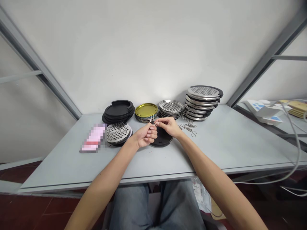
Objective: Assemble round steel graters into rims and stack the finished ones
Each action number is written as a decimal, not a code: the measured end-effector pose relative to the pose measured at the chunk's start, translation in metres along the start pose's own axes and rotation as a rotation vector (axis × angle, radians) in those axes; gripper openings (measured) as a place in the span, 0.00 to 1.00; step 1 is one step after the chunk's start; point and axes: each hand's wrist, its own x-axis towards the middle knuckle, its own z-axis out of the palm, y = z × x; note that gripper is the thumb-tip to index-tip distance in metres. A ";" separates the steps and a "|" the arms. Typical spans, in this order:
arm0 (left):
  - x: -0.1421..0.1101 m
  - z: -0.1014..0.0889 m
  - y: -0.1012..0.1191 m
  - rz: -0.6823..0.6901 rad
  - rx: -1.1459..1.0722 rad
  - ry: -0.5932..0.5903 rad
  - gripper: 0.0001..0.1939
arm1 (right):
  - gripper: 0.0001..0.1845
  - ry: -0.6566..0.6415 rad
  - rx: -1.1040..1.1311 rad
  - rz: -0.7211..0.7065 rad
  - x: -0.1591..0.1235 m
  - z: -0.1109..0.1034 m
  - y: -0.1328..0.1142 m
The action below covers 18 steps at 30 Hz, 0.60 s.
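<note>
My left hand (146, 135) is curled closed, its thumb and forefinger meeting the fingertips of my right hand (169, 126). Between them shows a bit of a small metal piece, mostly covered by the fingers, so its kind stays unclear. Just under both hands lies a round black plate (161, 139) with a small hole. To the left rests a round metal grater disc (118, 132) on a black base. Several loose key rings with clasps (189, 127) are scattered to the right of my right hand.
Along the wall stand stacked black plates (119, 109), yellow-topped round lids (146, 110), grater discs (171, 107) and a tall pile of graters in black holders (203, 92). A blurred pink item (94, 138) lies left. A white cable (298, 143) hangs at right.
</note>
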 end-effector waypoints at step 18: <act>-0.005 0.006 -0.003 -0.001 -0.072 -0.035 0.16 | 0.14 0.011 0.084 0.031 0.001 -0.005 -0.005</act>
